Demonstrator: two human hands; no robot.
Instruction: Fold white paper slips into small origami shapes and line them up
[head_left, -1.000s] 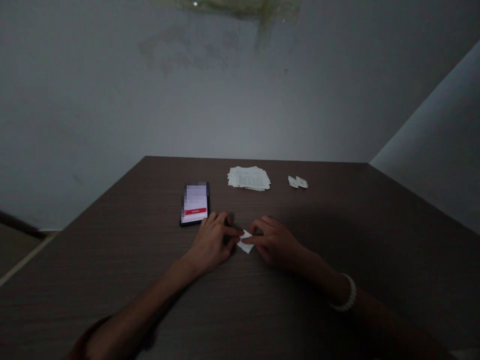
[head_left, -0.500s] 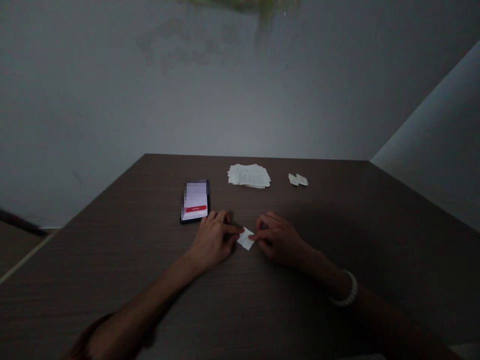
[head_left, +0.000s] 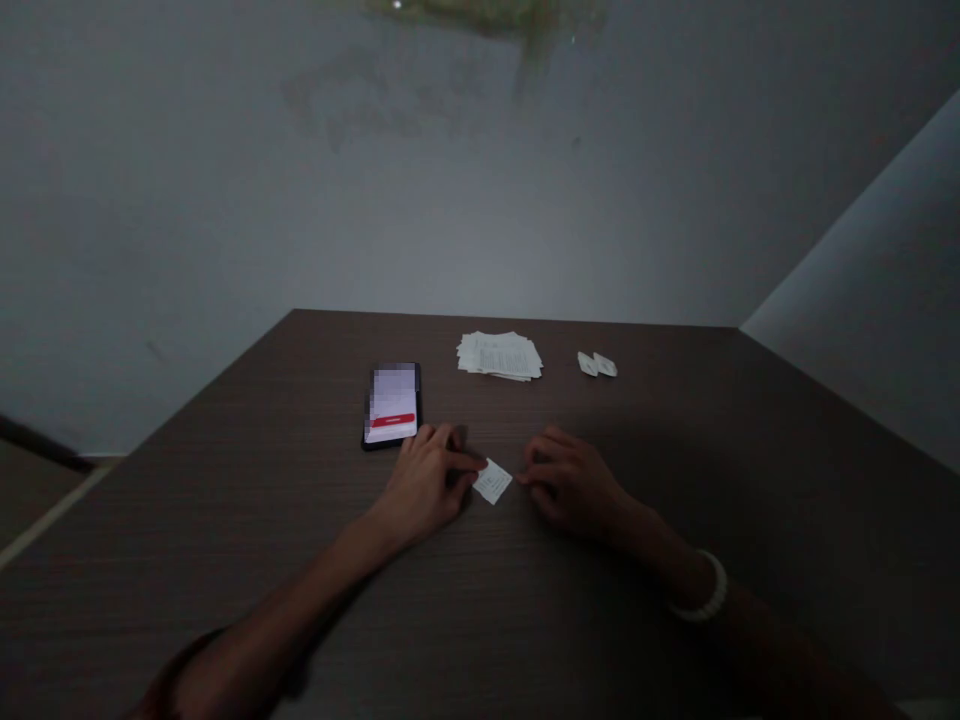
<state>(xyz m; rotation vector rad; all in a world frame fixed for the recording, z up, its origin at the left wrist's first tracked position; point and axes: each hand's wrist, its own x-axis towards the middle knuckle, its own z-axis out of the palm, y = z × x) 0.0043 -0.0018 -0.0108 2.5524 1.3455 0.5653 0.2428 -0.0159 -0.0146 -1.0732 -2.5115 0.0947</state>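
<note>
A small square of printed white paper lies on the brown table, turned so that a corner points toward me. My left hand pinches its left corner between thumb and index finger, the other fingers curled. My right hand, with a white beaded bracelet on the wrist, rests just right of the paper. Its fingers are bent in and closed, with the index fingertip close to the right corner, a thin gap between them. Nothing shows in its fingers.
Beyond my left hand lies a phone with a lit screen. A loose stack of printed paper sheets sits near the table's far edge. Two small folded paper pieces lie to its right. A wall stands behind the table.
My right hand has let go of the paper's right side and drawn back a little to the right. The left hand keeps its pinch. The view tilted slightly.
</note>
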